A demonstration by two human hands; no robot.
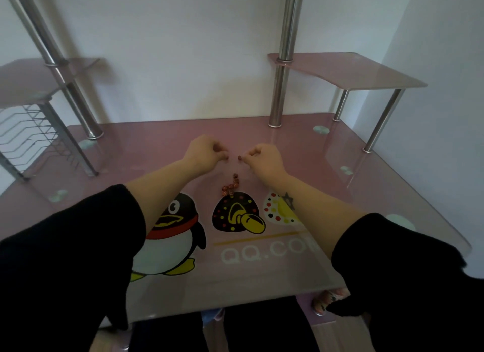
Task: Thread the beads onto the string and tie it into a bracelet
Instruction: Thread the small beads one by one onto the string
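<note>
Head view: both forearms reach forward over the pink glass counter (322, 184), black sleeves (65, 260) pushed back to mid-forearm. The left hand (207, 152) and right hand (264, 157) hang side by side just above the glass near its middle, knuckles up, fingers curled inward, their tips facing each other and close but apart. The right grip pinches a small dark bead (239, 157) between thumb and forefinger. The left grip is clenched to a pinch at its fingertips (224, 156); what it holds, if anything, I cannot tell, and no string can be made out.

A short cluster of reddish loose beads (231, 185) lies on the counter just nearer than the hands, between the two wrists and touching neither.

Bare glass lies around the hands on every side. The far edge meets the wall, and the near edge runs under the sleeves.

A steel post (279, 89) stands behind the right hand, carrying a raised shelf (353, 71). A wire rack (31, 134) sits far left. A penguin print (170, 233) shows under the glass.
</note>
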